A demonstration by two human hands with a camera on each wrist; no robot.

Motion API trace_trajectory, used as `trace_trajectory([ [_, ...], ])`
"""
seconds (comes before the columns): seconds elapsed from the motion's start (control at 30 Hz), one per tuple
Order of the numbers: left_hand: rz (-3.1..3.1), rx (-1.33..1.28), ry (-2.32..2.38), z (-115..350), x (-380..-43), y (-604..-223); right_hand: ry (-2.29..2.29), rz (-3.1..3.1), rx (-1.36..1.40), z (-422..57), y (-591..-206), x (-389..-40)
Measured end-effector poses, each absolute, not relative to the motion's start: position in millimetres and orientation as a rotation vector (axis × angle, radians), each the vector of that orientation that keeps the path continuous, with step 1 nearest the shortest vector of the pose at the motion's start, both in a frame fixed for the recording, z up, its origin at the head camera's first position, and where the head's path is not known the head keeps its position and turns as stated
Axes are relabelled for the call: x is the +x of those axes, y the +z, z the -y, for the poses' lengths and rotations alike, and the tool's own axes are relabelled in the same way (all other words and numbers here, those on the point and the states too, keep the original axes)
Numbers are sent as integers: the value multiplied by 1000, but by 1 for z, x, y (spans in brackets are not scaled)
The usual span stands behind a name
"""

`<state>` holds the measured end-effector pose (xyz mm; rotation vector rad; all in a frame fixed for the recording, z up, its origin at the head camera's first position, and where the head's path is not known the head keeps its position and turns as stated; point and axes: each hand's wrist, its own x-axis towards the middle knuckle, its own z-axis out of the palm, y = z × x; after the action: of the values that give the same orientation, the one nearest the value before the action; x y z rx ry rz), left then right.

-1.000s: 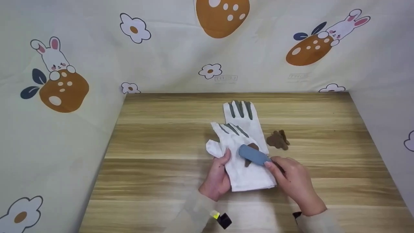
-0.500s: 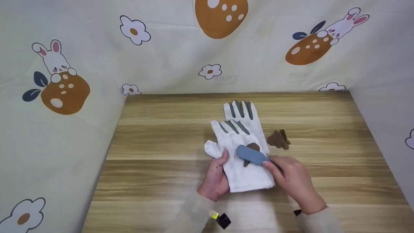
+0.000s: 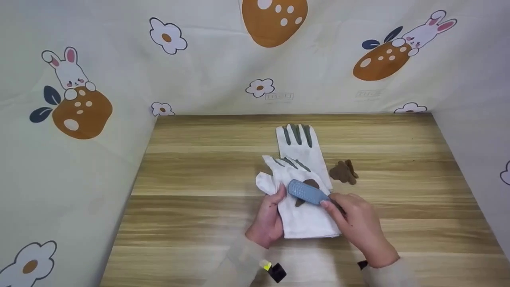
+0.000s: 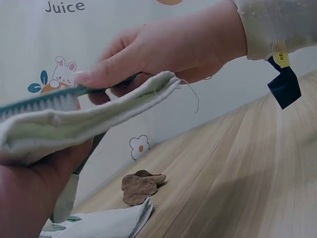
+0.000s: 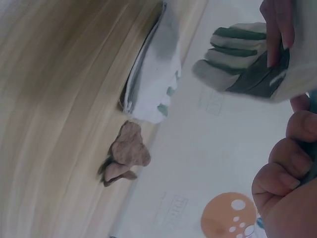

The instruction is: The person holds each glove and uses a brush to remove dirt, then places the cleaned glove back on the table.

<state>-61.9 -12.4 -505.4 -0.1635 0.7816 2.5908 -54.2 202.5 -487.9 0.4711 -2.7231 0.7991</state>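
Observation:
My left hand (image 3: 269, 219) grips a white work glove (image 3: 301, 223) by its side, thumb on top and the other fingers underneath. A brown patch (image 3: 311, 183) marks the glove's upper face. Over that patch lies the head of a blue-grey brush (image 3: 306, 193), its handle held in my right hand (image 3: 358, 223). In the left wrist view, the white bristles (image 4: 59, 103) face down right at the cloth. The held glove's green palm side (image 5: 260, 74) shows in the right wrist view, with left-hand fingers pressed against it.
A second white glove (image 3: 299, 149) with green between its fingers lies flat on the wooden table (image 3: 191, 183), behind the held one. Right of it sits a small heap of brown pieces (image 3: 342, 172). Patterned cloth (image 3: 207, 71) walls the table at the back and sides.
The brush head has slid a little left across the brown patch and tilted, so its textured back shows. The held glove's finger end rises, then dips. Both grips stay the same.

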Motion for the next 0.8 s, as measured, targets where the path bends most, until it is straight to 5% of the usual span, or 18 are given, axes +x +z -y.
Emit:
trace_trajectory([
  [0.8,-795,-136,2647,13,-64,-505,881,2695,393,-211,-481,-56],
])
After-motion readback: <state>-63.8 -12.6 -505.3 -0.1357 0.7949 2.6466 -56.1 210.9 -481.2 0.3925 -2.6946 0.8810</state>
